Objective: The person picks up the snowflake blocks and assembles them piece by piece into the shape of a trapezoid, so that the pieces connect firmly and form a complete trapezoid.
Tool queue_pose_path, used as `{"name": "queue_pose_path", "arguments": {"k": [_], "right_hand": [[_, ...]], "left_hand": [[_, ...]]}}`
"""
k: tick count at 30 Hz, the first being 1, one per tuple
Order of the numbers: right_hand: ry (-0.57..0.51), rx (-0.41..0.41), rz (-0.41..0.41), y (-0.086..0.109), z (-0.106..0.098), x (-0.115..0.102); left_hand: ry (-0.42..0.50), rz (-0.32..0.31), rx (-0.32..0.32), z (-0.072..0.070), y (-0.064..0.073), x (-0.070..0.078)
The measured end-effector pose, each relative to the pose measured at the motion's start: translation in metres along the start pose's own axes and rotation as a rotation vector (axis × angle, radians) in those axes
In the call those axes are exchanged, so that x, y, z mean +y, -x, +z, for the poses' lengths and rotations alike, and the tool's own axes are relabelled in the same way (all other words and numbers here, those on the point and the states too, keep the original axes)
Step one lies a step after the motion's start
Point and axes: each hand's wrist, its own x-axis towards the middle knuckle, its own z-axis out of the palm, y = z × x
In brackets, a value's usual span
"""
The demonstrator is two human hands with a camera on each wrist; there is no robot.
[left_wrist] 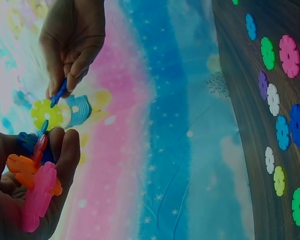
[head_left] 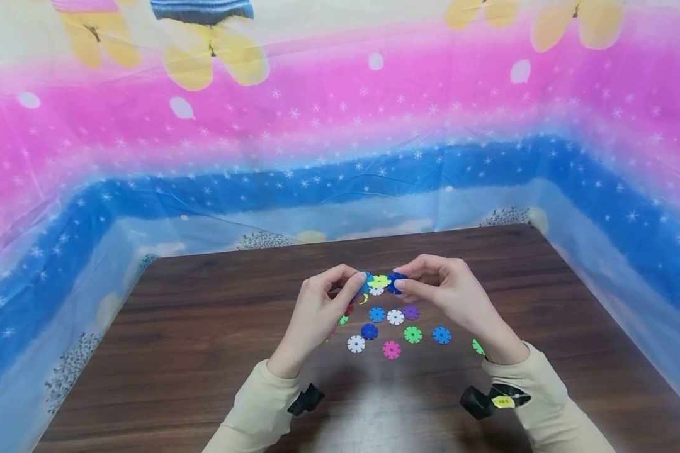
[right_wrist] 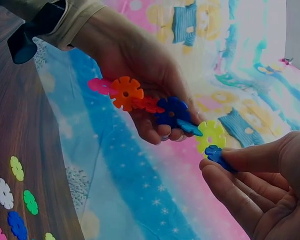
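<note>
My left hand holds a chain of slotted plastic snowflake discs above the table. In the right wrist view the chain runs from a pink disc through an orange disc, a red one, a dark blue one and a light blue one to a yellow disc at the end. Between thumb and fingers, my right hand pinches another dark blue disc, set edge-on against the yellow disc's rim. Part of this disc is hidden by the fingertips.
Loose discs lie on the dark wooden table below the hands, among them a pink disc, a green disc, a purple disc and a white disc. A printed cloth hangs around the table's far and side edges.
</note>
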Motion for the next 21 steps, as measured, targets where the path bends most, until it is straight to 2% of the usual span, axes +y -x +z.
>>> {"name": "queue_pose_path", "arguments": {"k": [6, 13, 21], "right_hand": [[0.024, -0.006, -0.011, -0.001, 0.002, 0.003], [-0.005, -0.008, -0.009, -0.002, 0.007, 0.005], [-0.035, -0.056, -0.014, -0.006, 0.004, 0.0]], "left_hand": [[-0.004, -0.007, -0.006, -0.001, 0.0, 0.0], [0.043, -0.064, -0.014, -0.001, 0.002, -0.002], [0.072, -0.078, -0.096, -0.014, -0.006, -0.002]]}}
